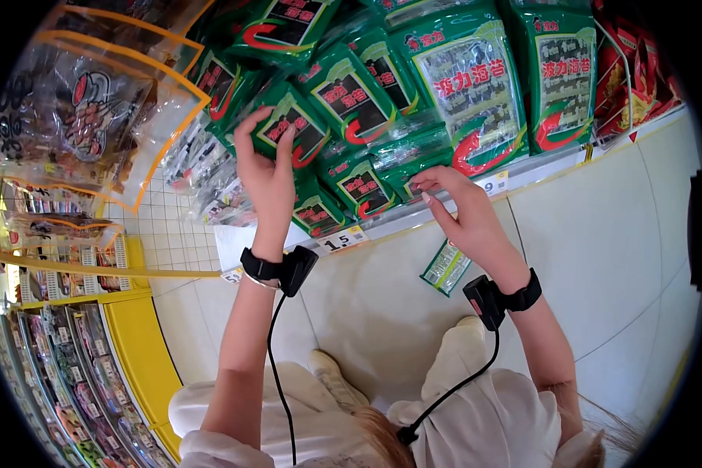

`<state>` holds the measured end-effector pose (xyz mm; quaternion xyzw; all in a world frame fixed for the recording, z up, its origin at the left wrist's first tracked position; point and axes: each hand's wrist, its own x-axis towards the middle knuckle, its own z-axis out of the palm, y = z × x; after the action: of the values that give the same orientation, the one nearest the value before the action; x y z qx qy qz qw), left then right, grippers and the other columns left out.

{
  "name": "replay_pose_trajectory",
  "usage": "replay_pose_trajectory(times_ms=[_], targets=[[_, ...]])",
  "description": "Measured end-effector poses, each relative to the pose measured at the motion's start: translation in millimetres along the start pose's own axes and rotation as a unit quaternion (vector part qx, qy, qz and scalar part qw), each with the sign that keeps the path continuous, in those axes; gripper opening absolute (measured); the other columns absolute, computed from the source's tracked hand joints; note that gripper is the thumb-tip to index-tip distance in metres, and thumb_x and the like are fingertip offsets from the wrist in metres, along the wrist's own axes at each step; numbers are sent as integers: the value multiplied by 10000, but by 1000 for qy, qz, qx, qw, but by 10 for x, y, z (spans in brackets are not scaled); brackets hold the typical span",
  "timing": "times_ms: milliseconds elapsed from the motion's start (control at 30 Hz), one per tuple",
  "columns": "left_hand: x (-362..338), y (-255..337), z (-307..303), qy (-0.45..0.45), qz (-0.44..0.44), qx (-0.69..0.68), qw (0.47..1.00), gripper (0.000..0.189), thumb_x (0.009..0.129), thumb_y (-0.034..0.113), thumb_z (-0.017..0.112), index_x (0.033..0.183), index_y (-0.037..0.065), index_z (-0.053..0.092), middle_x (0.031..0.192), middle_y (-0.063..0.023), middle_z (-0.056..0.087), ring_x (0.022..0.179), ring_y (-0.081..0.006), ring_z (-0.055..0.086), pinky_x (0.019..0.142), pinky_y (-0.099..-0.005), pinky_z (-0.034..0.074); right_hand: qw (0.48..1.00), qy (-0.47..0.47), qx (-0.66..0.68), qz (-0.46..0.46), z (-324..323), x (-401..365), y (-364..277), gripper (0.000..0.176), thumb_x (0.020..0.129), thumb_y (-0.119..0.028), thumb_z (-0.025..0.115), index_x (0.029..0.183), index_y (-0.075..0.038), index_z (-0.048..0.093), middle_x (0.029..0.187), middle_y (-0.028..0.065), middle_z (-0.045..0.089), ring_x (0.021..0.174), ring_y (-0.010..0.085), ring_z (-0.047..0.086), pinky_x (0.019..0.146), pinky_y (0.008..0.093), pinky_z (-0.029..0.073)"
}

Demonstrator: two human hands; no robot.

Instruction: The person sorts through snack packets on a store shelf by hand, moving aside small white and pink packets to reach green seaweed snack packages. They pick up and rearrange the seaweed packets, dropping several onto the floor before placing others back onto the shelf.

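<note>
My left hand (267, 175) reaches over the shelf with thumb and fingers apart, its fingertips on a small green seaweed pack (303, 134) with a dark window and red lettering. My right hand (469, 209) is at the shelf's front edge. Its fingers are partly bent, with the thumb held away from them, and the fingertips meet the front of another small green pack (400, 173). Larger green seaweed packs (472, 86) stand behind and to the right of it. Below my right hand, a narrow green packet (447, 267) lies on the floor.
Price tags (342, 239) line the shelf edge. Clear bags with orange borders (86, 117) hang at left beside a wire grid (164, 234). Red packages (636, 70) sit at far right. A yellow-based display rack (136, 343) stands lower left. Cables run from both wristbands.
</note>
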<state>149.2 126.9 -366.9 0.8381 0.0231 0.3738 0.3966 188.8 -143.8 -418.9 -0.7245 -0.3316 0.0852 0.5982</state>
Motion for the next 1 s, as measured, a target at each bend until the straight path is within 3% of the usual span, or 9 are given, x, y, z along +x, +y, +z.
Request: replay_pose_trajectory(times_ms=[300,400,467,567,633,767,833,967,1000], targets=[[61,53,68,35,-29,-86,995,401,884,-26,668,1239,41,493,1267,-98,471,1072,-159,579,900,-273,511,1000,-4,-10,-2,2,-7,-82,236,874,46,550,1100,-15,581,1020,132,654,990,290,647,855,370,506],[66,40,109,-49,-87,-104,990,454,883,-35,670,1277,38,457,1269,-90,495,1078,-150,585,926,-275,502,1000,-4,-14,6,4,-2,-105,230,873,53,546,1091,-10,585,1015,135,657,984,296,647,855,368,506],[81,-2,54,-65,-68,-31,995,490,865,-28,691,1289,58,463,1270,-97,496,1073,-146,587,915,-270,504,1000,-5,-12,21,1,3,-121,223,874,56,546,1083,-7,588,1017,136,658,977,301,649,856,366,505],[94,18,-35,-126,-132,10,983,556,843,-1,726,1324,85,460,1265,-114,506,1078,-166,596,888,-288,509,1000,-7,-9,25,-3,-4,-125,216,876,54,547,1080,-6,590,1018,137,658,976,296,650,854,362,505],[79,11,-92,-136,44,239,960,654,815,57,775,1377,122,447,1275,-126,475,1076,-185,580,848,-298,503,1000,-9,-10,24,-11,0,-124,218,877,54,548,1082,-6,589,1020,137,658,973,295,651,854,359,504],[-26,107,-101,-44,65,312,947,731,776,101,814,1406,121,443,1284,-130,431,1064,-216,552,823,-302,490,1000,-7,-18,15,-1,-1,-112,231,872,62,546,1089,-5,588,1026,139,658,967,294,652,852,348,504],[-62,141,-73,49,3,241,969,756,743,130,838,1399,112,464,1283,-126,393,1057,-228,528,811,-294,483,1000,-6,-13,18,4,-7,-115,236,870,67,545,1091,-3,585,1027,141,658,965,297,651,851,347,504],[-83,15,-57,28,-11,216,976,738,749,119,829,1394,100,473,1300,-137,421,1082,-242,528,822,-308,490,1000,-5,-8,23,12,-25,-108,246,862,81,544,1093,3,578,1024,143,659,962,289,652,853,340,504],[-64,-33,-42,14,48,242,969,734,757,121,820,1402,102,471,1342,-134,437,1093,-254,526,851,-326,483,1000,-7,-9,24,15,-29,-103,246,862,81,544,1093,3,578,1024,143,659,962,289,652,853,340,504]])
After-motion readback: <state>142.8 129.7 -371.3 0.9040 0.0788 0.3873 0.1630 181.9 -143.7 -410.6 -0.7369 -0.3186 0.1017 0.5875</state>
